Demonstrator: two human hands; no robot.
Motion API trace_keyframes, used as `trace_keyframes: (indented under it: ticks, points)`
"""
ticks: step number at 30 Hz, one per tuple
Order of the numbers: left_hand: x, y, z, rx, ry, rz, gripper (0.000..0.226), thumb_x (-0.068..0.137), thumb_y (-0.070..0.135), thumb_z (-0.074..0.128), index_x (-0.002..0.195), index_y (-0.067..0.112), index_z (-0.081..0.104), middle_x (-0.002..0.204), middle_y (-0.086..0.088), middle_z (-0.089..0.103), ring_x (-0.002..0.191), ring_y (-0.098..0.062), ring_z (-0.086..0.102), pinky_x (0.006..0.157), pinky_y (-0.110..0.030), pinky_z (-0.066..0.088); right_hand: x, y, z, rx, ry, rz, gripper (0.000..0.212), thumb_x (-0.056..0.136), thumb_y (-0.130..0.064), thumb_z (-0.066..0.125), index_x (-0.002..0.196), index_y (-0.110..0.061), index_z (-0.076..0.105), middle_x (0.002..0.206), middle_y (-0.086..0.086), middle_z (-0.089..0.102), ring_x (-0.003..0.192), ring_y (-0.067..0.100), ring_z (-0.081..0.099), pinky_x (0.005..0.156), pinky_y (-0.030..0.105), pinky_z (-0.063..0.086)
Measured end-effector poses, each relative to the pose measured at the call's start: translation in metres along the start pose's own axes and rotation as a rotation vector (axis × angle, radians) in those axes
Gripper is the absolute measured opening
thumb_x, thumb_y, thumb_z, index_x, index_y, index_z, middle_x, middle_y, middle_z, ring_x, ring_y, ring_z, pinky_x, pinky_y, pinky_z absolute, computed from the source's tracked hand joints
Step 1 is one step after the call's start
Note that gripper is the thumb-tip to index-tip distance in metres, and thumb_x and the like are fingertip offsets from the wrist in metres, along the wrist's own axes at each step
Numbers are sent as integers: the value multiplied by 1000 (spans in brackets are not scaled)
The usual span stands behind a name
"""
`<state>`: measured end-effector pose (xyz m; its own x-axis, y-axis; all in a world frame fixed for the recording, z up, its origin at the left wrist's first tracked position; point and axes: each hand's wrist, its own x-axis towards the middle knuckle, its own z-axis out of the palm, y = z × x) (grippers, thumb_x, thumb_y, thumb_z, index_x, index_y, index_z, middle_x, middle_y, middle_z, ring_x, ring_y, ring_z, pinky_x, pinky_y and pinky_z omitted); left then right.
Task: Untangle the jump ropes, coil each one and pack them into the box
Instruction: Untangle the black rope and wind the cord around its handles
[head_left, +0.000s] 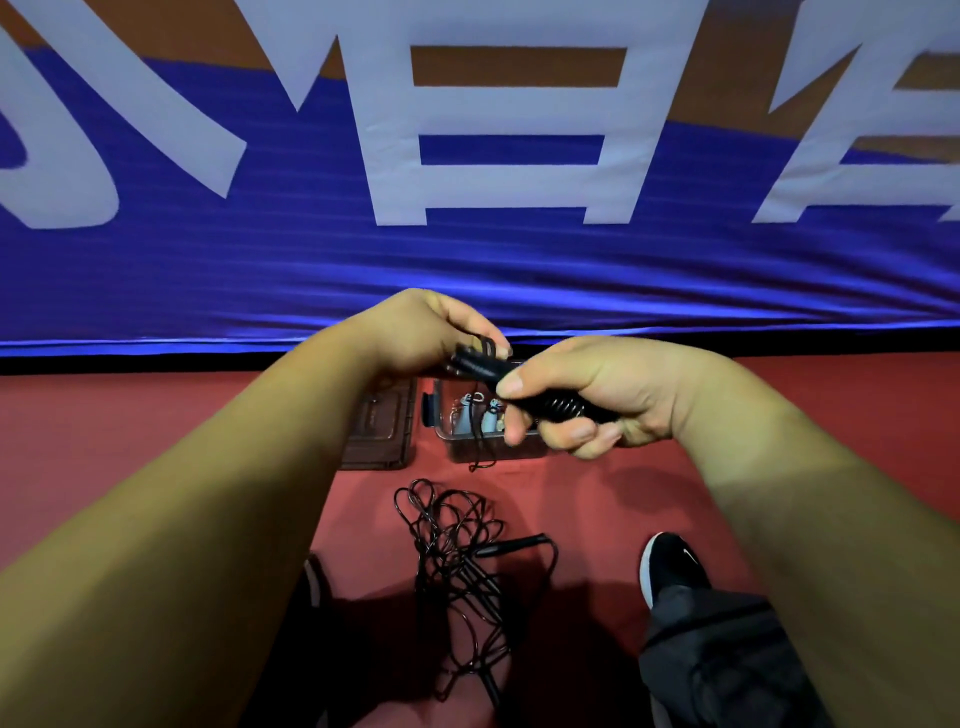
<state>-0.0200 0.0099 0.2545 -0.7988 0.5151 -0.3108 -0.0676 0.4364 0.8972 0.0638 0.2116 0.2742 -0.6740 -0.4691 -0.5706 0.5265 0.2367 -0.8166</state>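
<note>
- Currently both hands meet above the box, with one black jump rope held between them.
- The left hand (426, 332) has its fingers curled round the far end of the rope's black handles (480, 366), where a few loops of thin cord also show.
- The right hand (597, 395) is clamped on the near end – thumb on top, fingers wrapped under the ribbed grip.
- Below the hands, the clear box (509, 452) sits open on the red floor (156, 426); grey-handled ropes (462, 415) lie inside it.
- A thin black cord hangs in front of the box wall – whether it comes from the box or from the hands, I cannot tell.
- The box's lid (379, 431) lies flat just to the left of it.
- Nearer the person, a tangled rope (457, 566) sprawls in loose loops on the floor, one black handle sticking out to the right.
- A black shoe (670, 566) stands to the right of the tangle.
- A blue banner (467, 270) with large white letters fills the background.
</note>
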Motion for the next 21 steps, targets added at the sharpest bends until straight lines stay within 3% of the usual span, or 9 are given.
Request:
trace_keyframes:
  ticks: [3, 6, 10, 12, 14, 17, 21]
  points:
    - [2, 6, 1, -54, 9, 51, 14, 83, 7, 84, 97, 12, 83, 93, -16, 79, 79, -22, 74, 76, -31, 60, 10, 5, 0, -95, -1, 43, 13, 102, -17, 63, 103, -4, 64, 90, 12, 73, 48, 11, 38, 39, 18, 19]
    - [4, 14, 3, 146, 109, 149, 12, 84, 9, 85, 90, 20, 83, 88, -6, 80, 82, -25, 76, 82, -33, 63, 17, 8, -2, -157, 98, 66, 10, 100, -17, 68, 105, -9, 65, 95, 13, 74, 51, 14, 38, 40, 18, 21]
    - [7, 22, 3, 551, 200, 311, 29, 87, 7, 75, 92, 34, 83, 93, 15, 74, 89, -2, 69, 82, -12, 50, 29, 15, -10, -281, 253, 72, 16, 100, -22, 70, 109, -10, 65, 90, 9, 75, 49, 14, 41, 41, 20, 27]
    - [7, 24, 7, 732, 195, 363, 35, 88, 7, 68, 101, 37, 82, 96, 19, 65, 91, 0, 62, 77, -5, 40, 34, 21, -15, -352, 348, 82, 20, 98, -25, 71, 112, -11, 65, 86, 7, 75, 47, 14, 43, 43, 21, 30]
    - [7, 23, 14, 814, 187, 390, 33, 89, 12, 67, 107, 36, 81, 98, 17, 60, 89, -2, 57, 78, -11, 40, 37, 24, -19, -398, 438, 87, 21, 98, -25, 71, 112, -10, 64, 81, 5, 75, 46, 14, 46, 43, 22, 34]
    - [10, 23, 21, 832, 225, 409, 22, 91, 21, 71, 107, 32, 81, 101, 11, 68, 92, -8, 63, 85, -25, 48, 40, 24, -22, -468, 609, 49, 20, 96, -25, 71, 107, -10, 63, 79, 7, 78, 45, 16, 50, 42, 22, 38]
    - [19, 20, 21, 856, 283, 245, 14, 83, 34, 85, 95, 29, 77, 88, 9, 71, 88, -17, 66, 81, -39, 58, 43, 20, -29, -593, 911, -46, 26, 87, -36, 76, 94, -19, 59, 65, 2, 70, 42, 18, 54, 47, 26, 42]
